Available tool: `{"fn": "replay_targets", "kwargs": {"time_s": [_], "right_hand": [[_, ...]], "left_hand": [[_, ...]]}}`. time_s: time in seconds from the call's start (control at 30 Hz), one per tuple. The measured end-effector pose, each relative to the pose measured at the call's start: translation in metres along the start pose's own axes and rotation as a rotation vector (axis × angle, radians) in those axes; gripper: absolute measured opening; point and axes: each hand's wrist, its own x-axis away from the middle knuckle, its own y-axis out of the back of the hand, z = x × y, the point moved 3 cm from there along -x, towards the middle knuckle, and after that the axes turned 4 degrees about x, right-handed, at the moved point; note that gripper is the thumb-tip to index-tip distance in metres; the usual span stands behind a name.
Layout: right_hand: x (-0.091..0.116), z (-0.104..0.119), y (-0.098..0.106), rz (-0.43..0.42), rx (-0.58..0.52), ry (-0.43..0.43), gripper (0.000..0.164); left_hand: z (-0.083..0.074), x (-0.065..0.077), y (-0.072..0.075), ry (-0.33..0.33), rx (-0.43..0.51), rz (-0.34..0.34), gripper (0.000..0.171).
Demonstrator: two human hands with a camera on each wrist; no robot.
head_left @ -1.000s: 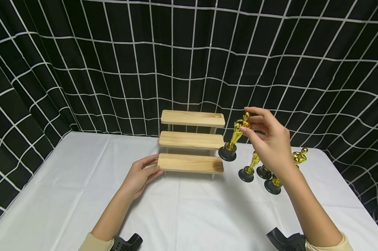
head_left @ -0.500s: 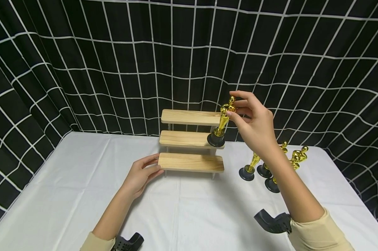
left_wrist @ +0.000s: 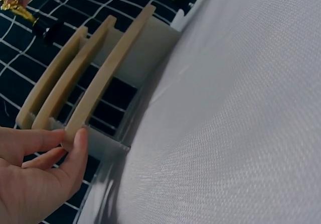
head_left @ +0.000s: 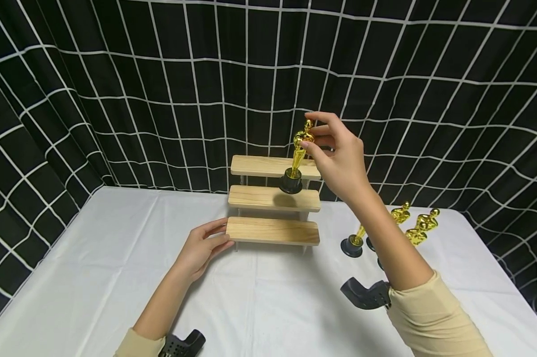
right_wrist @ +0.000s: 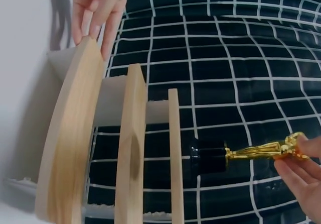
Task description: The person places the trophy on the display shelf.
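Note:
My right hand [head_left: 341,156] pinches a gold trophy figurine [head_left: 298,158] by its upper body, between thumb and fingertips. The figurine stands nearly upright in the air, slightly tilted. In the right wrist view, its black base [right_wrist: 208,156] is apart from the top board [right_wrist: 175,153] of a three-tier wooden display stand. My left hand [head_left: 202,248] pinches the left end of the stand's lowest board [head_left: 272,231]; the left wrist view shows thumb and finger on that board's end [left_wrist: 108,76]. The middle board [head_left: 272,198] bears nothing but a shadow.
Several more gold trophies stand on the white tablecloth [head_left: 250,297] to the right, such as one with its black base [head_left: 352,246] showing; my right forearm partly covers them. A black curtain with a white grid [head_left: 183,124] hangs close behind the stand.
My right hand has carried the trophy left and upward, from beside the stand to above its right half near the top board. My left hand has stayed at the lowest board's end.

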Motion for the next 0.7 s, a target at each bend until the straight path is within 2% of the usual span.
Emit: {"fn": "replay_targets", "kwargs": {"time_s": [0.7], "right_hand": [[-0.043,0.01,-0.039,0.041,-0.06,-0.004,0.045]], "left_hand": [[0.0,-0.001,0.0,0.009,0.005,-0.001,0.052]]}}
